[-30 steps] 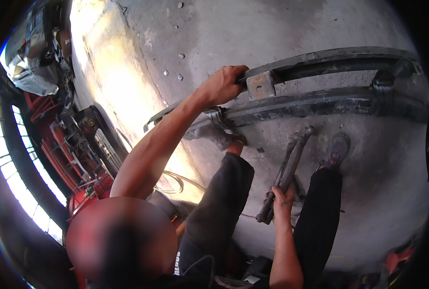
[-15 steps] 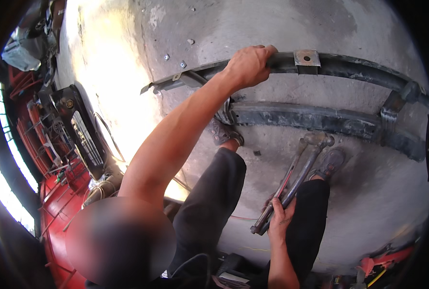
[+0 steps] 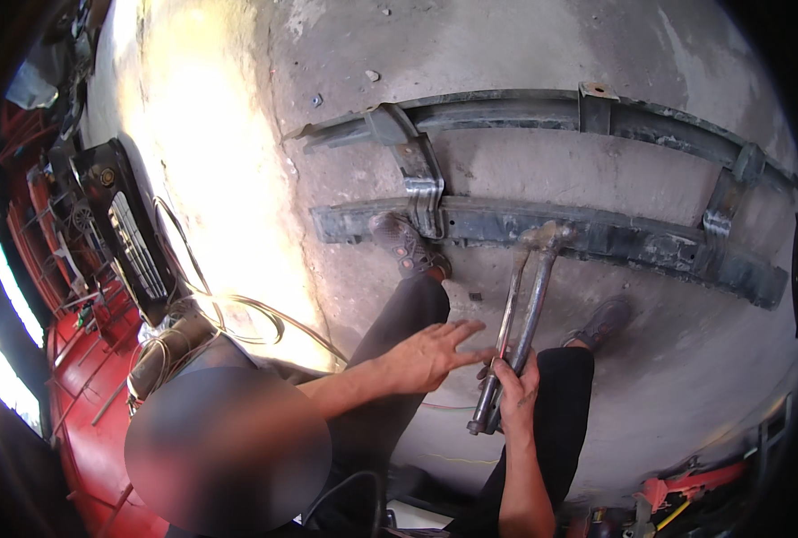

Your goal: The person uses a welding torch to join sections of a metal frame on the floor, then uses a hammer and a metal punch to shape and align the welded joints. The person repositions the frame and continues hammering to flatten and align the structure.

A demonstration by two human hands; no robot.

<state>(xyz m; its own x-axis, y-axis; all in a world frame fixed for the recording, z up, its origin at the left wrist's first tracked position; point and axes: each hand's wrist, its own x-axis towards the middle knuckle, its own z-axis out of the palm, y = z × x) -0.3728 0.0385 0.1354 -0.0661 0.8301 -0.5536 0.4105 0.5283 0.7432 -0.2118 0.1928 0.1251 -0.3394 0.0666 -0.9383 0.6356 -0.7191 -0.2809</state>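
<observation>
My right hand (image 3: pixel 517 386) is closed round the lower part of a metal-handled hammer (image 3: pixel 539 291), with a thinner shaft (image 3: pixel 509 314) running alongside it in the same grip. Their upper ends meet in front of the lower bar of a dark metal bumper frame (image 3: pixel 497 221), and whether the second shaft has its own head I cannot tell. My left hand (image 3: pixel 426 357) is in the air just left of the handles, fingers spread, holding nothing. The frame lies on the floor: two long curved bars joined by bent brackets (image 3: pixel 424 184).
My left shoe (image 3: pixel 403 247) is against the frame's lower bar; my right shoe (image 3: pixel 609 321) is just below it. Cables (image 3: pixel 237 305) and a dark car bumper (image 3: pixel 134 229) lie to the left. A small stone (image 3: pixel 372 75) and a nut (image 3: pixel 317 99) lie beyond the frame. Red metal parts (image 3: pixel 690 484) sit lower right.
My left hand has let go of the frame's far bar and come back toward the hammer, fingers spreading. The frame now lies lower on its left side. The hammer has tilted slightly leftward.
</observation>
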